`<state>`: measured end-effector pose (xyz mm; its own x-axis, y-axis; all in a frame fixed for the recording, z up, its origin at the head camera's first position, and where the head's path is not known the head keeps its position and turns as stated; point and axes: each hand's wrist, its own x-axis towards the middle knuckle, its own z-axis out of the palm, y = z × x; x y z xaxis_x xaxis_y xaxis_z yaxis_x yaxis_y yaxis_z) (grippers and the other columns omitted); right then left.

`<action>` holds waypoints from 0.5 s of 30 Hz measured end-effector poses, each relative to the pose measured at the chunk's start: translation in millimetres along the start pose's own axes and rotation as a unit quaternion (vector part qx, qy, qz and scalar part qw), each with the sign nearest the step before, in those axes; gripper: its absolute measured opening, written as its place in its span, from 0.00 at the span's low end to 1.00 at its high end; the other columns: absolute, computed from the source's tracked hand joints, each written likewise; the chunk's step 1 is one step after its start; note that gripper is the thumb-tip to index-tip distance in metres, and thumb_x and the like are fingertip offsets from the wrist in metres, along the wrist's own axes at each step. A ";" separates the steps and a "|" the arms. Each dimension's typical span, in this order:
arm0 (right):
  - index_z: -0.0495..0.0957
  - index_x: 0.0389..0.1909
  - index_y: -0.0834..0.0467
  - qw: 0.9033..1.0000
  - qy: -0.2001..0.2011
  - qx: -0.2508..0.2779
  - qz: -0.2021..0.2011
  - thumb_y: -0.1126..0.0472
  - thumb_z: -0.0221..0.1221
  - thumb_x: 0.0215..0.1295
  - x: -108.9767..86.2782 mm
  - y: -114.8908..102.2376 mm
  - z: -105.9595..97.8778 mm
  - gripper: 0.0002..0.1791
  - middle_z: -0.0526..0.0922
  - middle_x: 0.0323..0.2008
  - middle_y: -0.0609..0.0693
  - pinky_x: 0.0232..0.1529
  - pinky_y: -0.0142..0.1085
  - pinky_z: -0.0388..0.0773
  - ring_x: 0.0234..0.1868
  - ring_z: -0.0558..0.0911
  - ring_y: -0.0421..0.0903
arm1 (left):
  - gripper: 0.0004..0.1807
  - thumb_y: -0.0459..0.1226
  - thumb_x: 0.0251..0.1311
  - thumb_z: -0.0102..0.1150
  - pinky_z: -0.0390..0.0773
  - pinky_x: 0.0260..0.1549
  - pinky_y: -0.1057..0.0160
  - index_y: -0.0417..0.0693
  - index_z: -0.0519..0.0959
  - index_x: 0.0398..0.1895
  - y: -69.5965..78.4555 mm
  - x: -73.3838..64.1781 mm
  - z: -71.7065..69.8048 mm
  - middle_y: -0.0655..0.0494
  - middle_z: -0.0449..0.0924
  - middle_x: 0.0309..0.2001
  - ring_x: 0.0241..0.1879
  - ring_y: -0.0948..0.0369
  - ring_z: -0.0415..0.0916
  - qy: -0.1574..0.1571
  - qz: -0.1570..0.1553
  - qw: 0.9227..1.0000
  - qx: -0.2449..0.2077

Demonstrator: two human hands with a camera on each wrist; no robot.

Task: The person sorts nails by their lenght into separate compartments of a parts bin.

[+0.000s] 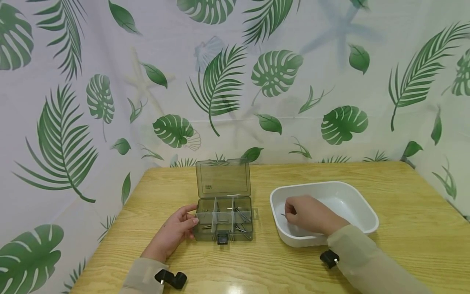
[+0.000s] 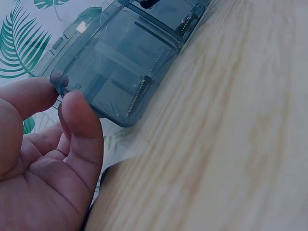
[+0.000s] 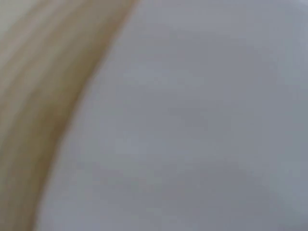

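A grey see-through compartment box (image 1: 224, 237) stands on the table with its lid (image 1: 223, 178) raised at the back. Metal screws lie in its compartments, most visibly on the right side; in the left wrist view one screw (image 2: 139, 95) shows through the wall. My left hand (image 1: 174, 232) grips the box's left edge between thumb and fingers. Over the left part of a white basin (image 1: 358, 204), my right hand (image 1: 308, 212) has its fingers curled, and a thin dark screw (image 1: 283, 214) pokes out from the fingertips. The right wrist view has only the blurred basin wall and table.
Both things stand on a wood-grain table (image 1: 253, 269), the basin to the right of the box. A leaf-printed cloth (image 1: 235, 102) hangs behind the table and along its sides. The box's black latch (image 1: 222, 238) faces me at the front.
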<state>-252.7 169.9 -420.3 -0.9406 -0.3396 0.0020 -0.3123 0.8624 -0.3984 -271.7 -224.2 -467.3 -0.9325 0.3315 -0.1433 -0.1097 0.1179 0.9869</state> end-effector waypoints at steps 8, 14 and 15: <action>0.76 0.35 0.49 0.998 0.058 0.033 -0.016 0.61 0.53 0.62 6.0 -17.7 -8.8 0.05 0.75 0.27 0.40 0.31 0.34 0.70 0.27 0.71 0.39 | 0.28 0.35 0.66 0.53 0.77 0.26 0.60 0.46 0.59 0.68 -1.3 0.3 0.3 0.47 0.68 0.43 0.29 0.58 0.67 0.004 0.003 1.000 -0.002; 0.79 0.45 0.49 0.996 0.071 0.038 -0.040 0.60 0.51 0.67 11.9 -38.3 -12.4 0.11 0.79 0.32 0.39 0.28 0.35 0.69 0.24 0.72 0.37 | 0.29 0.35 0.66 0.53 0.76 0.26 0.60 0.46 0.58 0.69 -1.2 0.6 0.0 0.47 0.68 0.43 0.29 0.58 0.67 0.002 0.002 1.000 -0.003; 0.79 0.45 0.50 0.996 0.071 0.037 -0.046 0.61 0.51 0.67 13.5 -42.8 -12.7 0.11 0.79 0.34 0.40 0.28 0.35 0.69 0.24 0.71 0.37 | 0.29 0.35 0.66 0.53 0.76 0.26 0.60 0.46 0.58 0.69 -1.2 0.7 -0.1 0.47 0.68 0.43 0.29 0.58 0.67 0.001 0.002 1.000 -0.004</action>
<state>-253.7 133.2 -391.6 -0.9192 -0.3559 0.1686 -0.3929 0.7983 -0.4565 -272.2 -224.2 -468.5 -0.9340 0.3294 -0.1385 -0.1080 0.1094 0.9881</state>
